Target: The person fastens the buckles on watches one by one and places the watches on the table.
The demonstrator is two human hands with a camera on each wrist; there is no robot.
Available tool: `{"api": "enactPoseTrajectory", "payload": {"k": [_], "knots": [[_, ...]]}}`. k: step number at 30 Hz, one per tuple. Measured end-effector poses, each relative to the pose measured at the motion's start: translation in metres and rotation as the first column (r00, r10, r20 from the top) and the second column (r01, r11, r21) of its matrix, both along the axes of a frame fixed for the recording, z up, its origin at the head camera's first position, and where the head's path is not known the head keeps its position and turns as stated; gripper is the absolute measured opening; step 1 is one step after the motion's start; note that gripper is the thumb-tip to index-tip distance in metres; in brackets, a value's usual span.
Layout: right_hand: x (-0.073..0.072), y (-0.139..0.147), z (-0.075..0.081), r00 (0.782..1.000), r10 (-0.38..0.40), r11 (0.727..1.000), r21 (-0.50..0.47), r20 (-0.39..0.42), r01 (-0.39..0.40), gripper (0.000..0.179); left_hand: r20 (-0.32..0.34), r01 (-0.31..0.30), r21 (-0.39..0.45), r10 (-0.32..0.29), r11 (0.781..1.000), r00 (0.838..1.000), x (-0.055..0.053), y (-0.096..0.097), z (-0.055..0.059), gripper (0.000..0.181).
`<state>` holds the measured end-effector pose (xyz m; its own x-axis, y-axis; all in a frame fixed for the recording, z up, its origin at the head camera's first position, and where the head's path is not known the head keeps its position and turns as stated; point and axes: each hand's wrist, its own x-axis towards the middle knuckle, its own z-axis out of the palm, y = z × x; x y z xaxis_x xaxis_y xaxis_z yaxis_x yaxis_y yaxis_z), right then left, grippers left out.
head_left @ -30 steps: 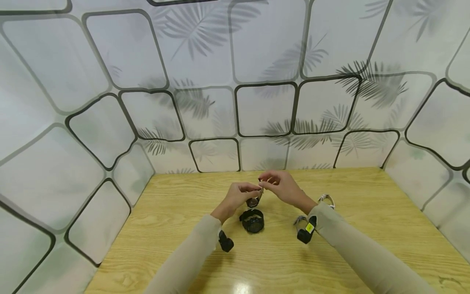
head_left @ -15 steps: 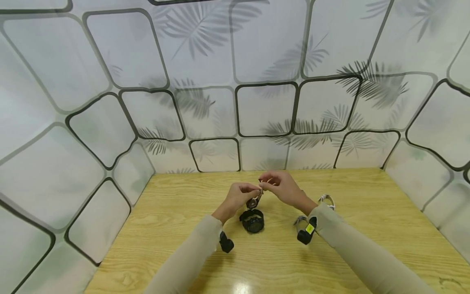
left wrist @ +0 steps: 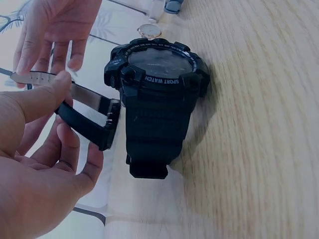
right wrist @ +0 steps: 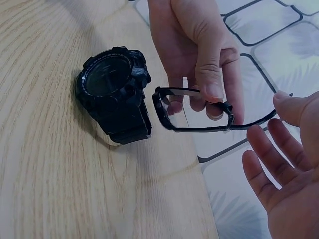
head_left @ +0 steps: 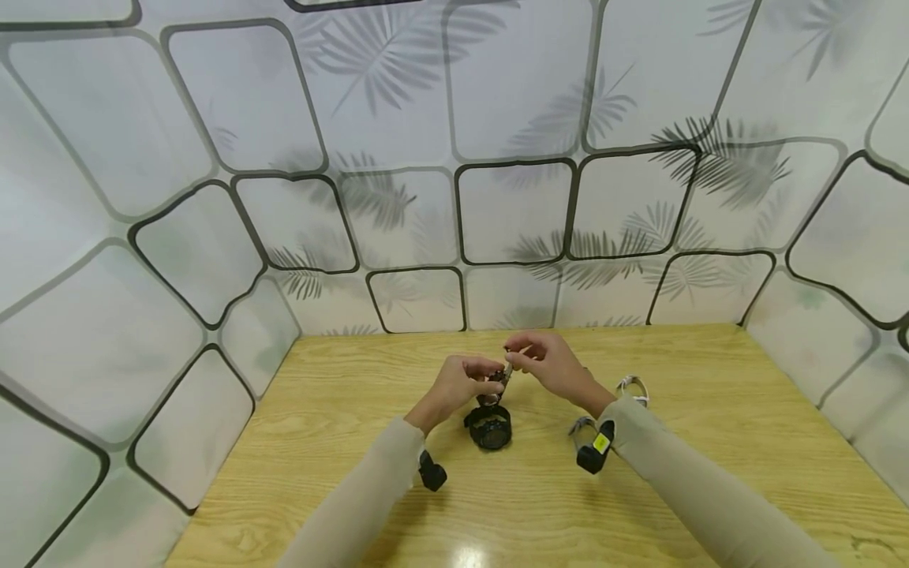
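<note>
Above the table, my left hand (head_left: 458,385) holds a slim dark-strapped wristwatch (left wrist: 85,121), thumb on the band and fingers around it. Its strap makes a loop through the buckle (right wrist: 227,107). My right hand (head_left: 550,364) pinches the strap's free end (right wrist: 264,119) between thumb and forefinger, its other fingers spread. The watch face is turned away and mostly hidden. Just in front of the hands, a chunky black sport watch (head_left: 490,430) rests on the table, its band fastened in a loop. It stands close beside the held watch in both wrist views.
To the right on the wooden table (head_left: 341,505) lie a light-strapped watch (head_left: 634,388) and a greyish one (head_left: 582,428), partly behind the right wrist's camera (head_left: 595,448). Patterned cloth walls (head_left: 514,213) stand behind and at both sides.
The left fingers have shifted along the held watch and turned it a little. My right hand has drawn slightly right, so more strap shows between the hands. The sport watch stays put.
</note>
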<state>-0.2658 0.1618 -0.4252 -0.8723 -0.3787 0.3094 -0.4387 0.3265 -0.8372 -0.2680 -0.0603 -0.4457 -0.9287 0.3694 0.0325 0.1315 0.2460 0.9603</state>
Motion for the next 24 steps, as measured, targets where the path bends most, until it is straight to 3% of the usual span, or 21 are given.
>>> {"api": "enactPoseTrajectory", "payload": {"k": [10, 24], "knots": [[0.0001, -0.0022, -0.005, 1.0, 0.005, 1.0, -0.015, 0.005, -0.004, 0.024, -0.105, -0.073, -0.004, 0.072, 0.997, 0.992, 0.0009, 0.0028, -0.0018, 0.027], [0.0055, -0.0011, -0.0093, 0.999, -0.013, 1.0, -0.005, 0.031, 0.013, 0.026, -0.16, -0.067, -0.048, 0.058, 0.997, 0.985, 0.0008, 0.002, -0.001, 0.021]]}}
